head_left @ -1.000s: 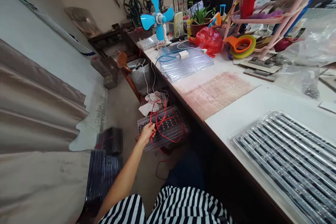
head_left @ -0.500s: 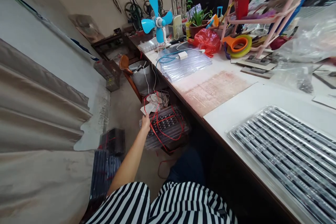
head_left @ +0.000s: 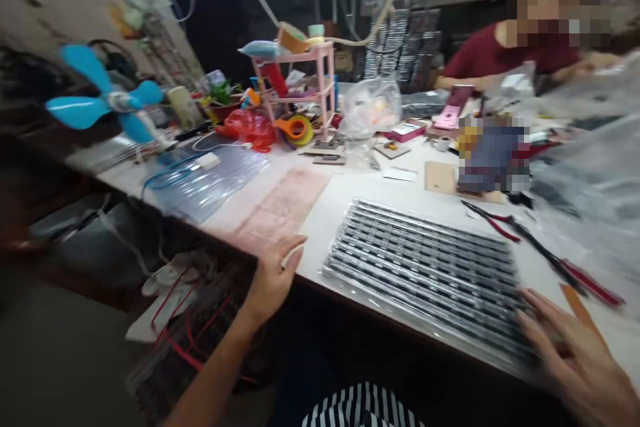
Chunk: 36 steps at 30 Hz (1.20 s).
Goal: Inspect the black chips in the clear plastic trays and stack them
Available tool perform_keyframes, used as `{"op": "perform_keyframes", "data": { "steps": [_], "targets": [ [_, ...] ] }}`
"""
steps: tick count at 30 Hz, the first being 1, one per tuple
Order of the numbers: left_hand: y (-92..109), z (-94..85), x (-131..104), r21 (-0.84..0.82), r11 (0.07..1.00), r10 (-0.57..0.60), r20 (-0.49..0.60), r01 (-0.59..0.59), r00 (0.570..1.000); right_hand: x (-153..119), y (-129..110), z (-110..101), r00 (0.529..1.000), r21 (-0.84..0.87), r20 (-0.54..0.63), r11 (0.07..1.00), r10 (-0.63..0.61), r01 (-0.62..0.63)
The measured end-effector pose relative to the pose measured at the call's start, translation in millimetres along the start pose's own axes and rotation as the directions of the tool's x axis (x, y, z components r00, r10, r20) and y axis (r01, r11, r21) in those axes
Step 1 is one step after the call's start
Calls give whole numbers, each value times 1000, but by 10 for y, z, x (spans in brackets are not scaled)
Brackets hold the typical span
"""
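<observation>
A clear plastic tray of long dark strips lies on the white worktop in front of me. At its right end is my right hand, blurred, its fingers stretched apart and reaching the tray's edge. My left hand is over the worktop's front edge, left of the tray. Its fingers are closed on a small white thing, too little shown to name. Right of the tray lie red-handled pliers and a longer red-handled tool.
Clear plastic sheets and a blue fan are at the left. A pink rack stands behind, beside a red bag. Across the table sits a person in a dark red top. Bundles with red cord lie below.
My view has swung right. The left hand has come up from the bundle on the floor to the worktop's edge. The right hand has appeared at the tray's right end.
</observation>
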<state>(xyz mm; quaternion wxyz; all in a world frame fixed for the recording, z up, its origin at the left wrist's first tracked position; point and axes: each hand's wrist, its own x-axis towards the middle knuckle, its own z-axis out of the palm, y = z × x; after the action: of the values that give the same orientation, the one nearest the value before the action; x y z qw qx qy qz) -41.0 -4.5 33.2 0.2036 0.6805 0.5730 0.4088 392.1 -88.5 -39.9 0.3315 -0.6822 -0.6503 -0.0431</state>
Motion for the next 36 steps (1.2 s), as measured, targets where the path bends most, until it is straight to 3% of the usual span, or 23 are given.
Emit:
{"op": "perform_keyframes", "data": {
  "steps": [3, 5, 8, 15, 21, 25, 31, 36],
  "targets": [
    [155, 516, 263, -50, 995, 100, 239, -90, 966, 62, -245, 126, 998, -78, -61, 997, 15, -19],
    [99, 759, 401, -18, 993, 114, 294, -114, 949, 144, -372, 196, 993, -156, -44, 981, 106, -112],
    [-66, 928, 554, 21, 988, 140, 300, -153, 944, 228, -472, 260, 988, -219, -3, 964, 154, -151],
    [-184, 898, 543, 128, 985, 79, 236, -112, 969, 228, -505, 231, 987, -188, 44, 971, 158, -147],
    [-215, 901, 559, 103, 985, 110, 234, -137, 966, 442, -302, 27, 962, 67, 198, 976, 190, -207],
    [-163, 864, 552, 58, 996, 51, 216, -65, 975, 517, -207, 25, 966, 233, 126, 940, 224, -248],
    [-96, 839, 530, 45, 994, -103, 152, 98, 983, 481, -227, 59, 948, 256, 25, 914, 318, -314],
    [-122, 850, 552, 45, 998, -59, 175, 52, 983, 458, -235, 60, 926, 243, -25, 901, 377, -361]
  ]
}}
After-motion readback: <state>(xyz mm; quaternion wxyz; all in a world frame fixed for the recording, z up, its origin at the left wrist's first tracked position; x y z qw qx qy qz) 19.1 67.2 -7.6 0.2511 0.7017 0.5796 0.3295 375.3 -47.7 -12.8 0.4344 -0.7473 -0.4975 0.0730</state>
